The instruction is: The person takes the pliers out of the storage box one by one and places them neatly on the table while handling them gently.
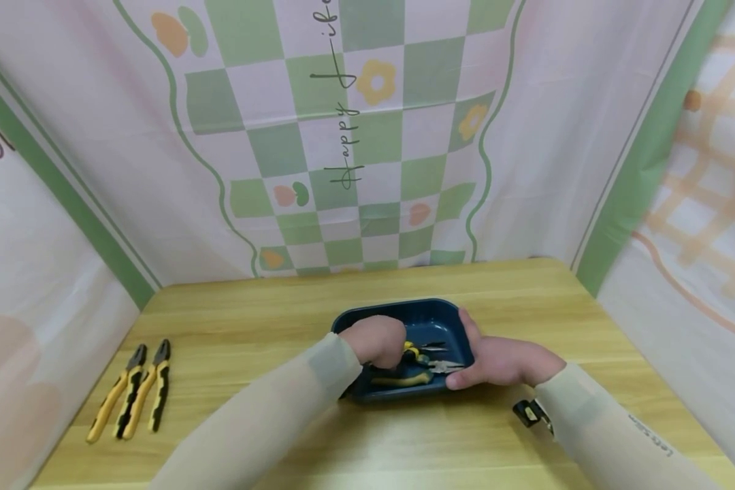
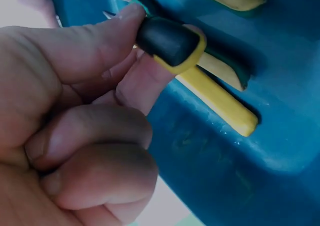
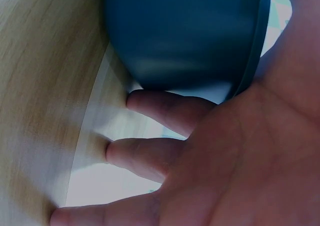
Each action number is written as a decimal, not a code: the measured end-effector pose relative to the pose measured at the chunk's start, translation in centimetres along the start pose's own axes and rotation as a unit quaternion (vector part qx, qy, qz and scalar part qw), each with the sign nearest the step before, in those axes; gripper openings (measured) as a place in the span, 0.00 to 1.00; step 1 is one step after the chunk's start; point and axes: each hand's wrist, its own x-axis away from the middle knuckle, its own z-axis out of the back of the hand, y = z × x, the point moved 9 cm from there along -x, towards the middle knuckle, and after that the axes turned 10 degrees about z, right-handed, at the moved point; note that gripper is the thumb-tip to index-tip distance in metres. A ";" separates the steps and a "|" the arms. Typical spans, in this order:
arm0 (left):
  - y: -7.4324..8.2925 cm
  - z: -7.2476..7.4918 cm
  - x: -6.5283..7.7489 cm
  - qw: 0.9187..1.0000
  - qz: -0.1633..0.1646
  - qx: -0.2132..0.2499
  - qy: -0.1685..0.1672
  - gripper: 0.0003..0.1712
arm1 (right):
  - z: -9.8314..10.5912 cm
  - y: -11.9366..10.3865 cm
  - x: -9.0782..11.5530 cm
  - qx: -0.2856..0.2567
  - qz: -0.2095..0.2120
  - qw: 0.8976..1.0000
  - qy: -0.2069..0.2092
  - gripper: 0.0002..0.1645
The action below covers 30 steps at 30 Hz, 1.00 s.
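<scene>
My left hand (image 1: 376, 340) reaches into a dark blue tray (image 1: 416, 304). Between thumb and forefinger it pinches a black-and-yellow handle (image 2: 170, 40) of a pair of pliers; its other fingers are curled in. More pliers (image 1: 444, 366) with green-and-yellow handles lie in the tray, their metal noses pointing right. Part of the tray's contents is hidden behind the left hand. At the tray's right end, my right hand (image 1: 508, 361) rests against the wall, thumb at the near corner. Its other fingers (image 3: 145, 156) are straight and spread, tips down at the wooden table.
Two pairs of yellow-and-black pliers (image 1: 150, 388) lie side by side on the left of the wooden table (image 1: 251, 327). A small black object (image 1: 528, 412) shows by the right wrist, partly hidden by the sleeve. Patterned curtains (image 1: 373, 170) hang behind and at both sides.
</scene>
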 end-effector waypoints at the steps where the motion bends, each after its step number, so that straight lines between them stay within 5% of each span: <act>1: 0.0 0.1 0.0 1.000 -0.002 0.003 -0.002 0.15 | 0.0 0.0 0.0 -0.003 -0.001 1.000 0.000 0.79; 13: -0.8 1.2 -0.7 0.997 -0.057 0.055 0.013 0.27 | 0.1 0.1 -0.1 -0.016 0.004 1.000 0.006 0.79; 21: -2.4 1.9 -1.2 0.987 -0.060 0.149 0.022 0.08 | 0.0 0.2 -0.1 -0.005 0.000 1.000 0.004 0.79; 25: -3.4 1.9 -1.3 0.973 -0.059 0.223 0.008 0.10 | 0.1 0.2 -0.1 0.001 0.002 1.000 0.005 0.79; 30: -4.3 1.8 -1.1 0.945 -0.068 0.319 -0.032 0.09 | 0.1 0.2 -0.1 -0.002 0.002 1.000 0.007 0.79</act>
